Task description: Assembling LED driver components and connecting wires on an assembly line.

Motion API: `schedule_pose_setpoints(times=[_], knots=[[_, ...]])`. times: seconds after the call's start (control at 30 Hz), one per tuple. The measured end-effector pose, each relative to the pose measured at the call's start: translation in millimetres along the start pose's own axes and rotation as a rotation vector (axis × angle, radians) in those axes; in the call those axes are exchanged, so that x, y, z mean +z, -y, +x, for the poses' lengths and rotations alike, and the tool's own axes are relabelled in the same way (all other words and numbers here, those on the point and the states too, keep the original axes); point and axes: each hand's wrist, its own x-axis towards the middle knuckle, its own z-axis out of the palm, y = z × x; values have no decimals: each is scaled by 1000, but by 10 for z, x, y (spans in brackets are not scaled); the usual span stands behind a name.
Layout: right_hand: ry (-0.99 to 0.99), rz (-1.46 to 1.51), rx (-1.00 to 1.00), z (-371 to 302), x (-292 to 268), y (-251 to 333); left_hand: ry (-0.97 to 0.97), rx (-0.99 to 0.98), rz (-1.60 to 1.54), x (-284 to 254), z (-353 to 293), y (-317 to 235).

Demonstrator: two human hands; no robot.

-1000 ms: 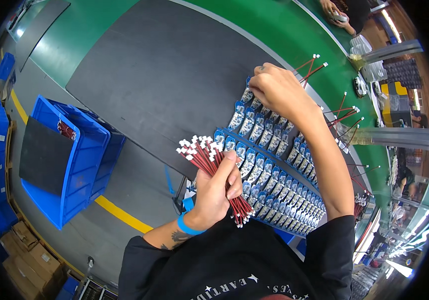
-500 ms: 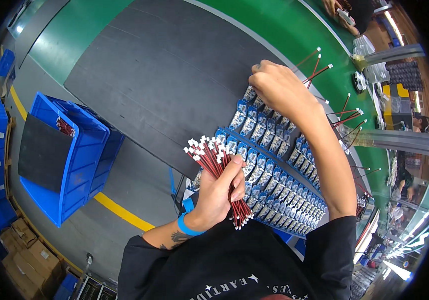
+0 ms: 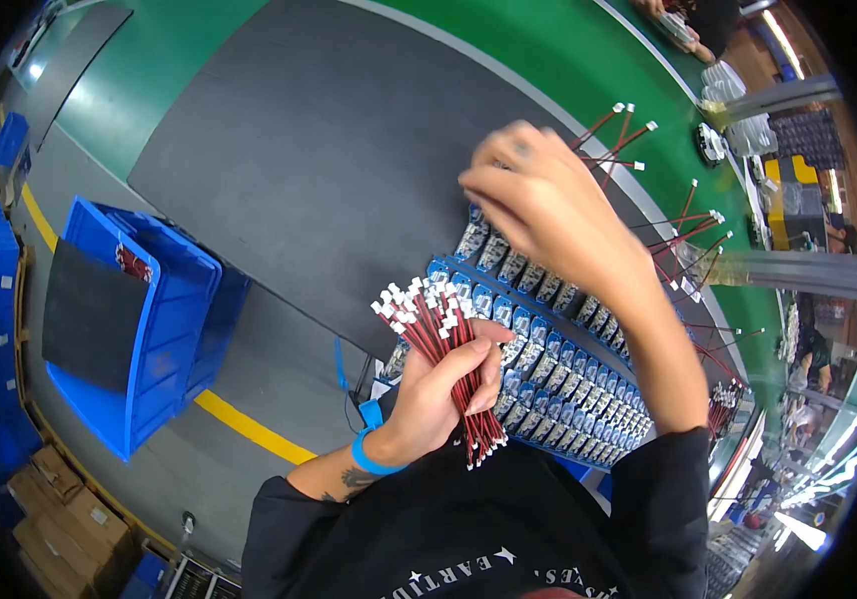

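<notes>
A thick bundle of red-and-black wires (image 3: 458, 374) with white plug ends is wrapped in the fingers of my left hand (image 3: 438, 394), in front of my chest. A blue band circles that wrist. Out over the dark mat, my right hand (image 3: 548, 200) hangs above the far end of the rows of small circuit boards (image 3: 558, 374). Its fingers are bent and smeared by motion, and whatever might be between them is hidden. From beyond the boards, several loose red-and-black leads (image 3: 623, 130) stick out with white plugs at their tips.
A dark mat (image 3: 319, 130) covers the table. To the left stands a blue bin (image 3: 174, 344) with a dark sheet (image 3: 94, 314) and more wires inside. Cardboard boxes (image 3: 69, 509) lie at lower left. Another person's hand (image 3: 678, 25) shows at the upper right.
My right hand has lifted and shifted a little left and nearer from the far boards. Another white-tipped lead shows beyond it. My left hand still grips the bundle.
</notes>
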Motion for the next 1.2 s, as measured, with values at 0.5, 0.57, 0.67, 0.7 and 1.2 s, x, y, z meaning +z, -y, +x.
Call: schedule_pose_setpoints(times=[0.5,0.57,0.67,0.7,1.2], knots=[[183,857,125,-661,19,609,189,-371,149,-35,-87,350],[298,740,54,-636,-53,636,132,-337,64,-66,-131,445],[322,618,62,-704,-89,659,128,-277,98,-97,-140,416],[263,634,63,-756,-63,670,99,-332,90,-110,-146,417],[-142,1290,775,-963,10,722,-13,31,166,-7,-196,208]])
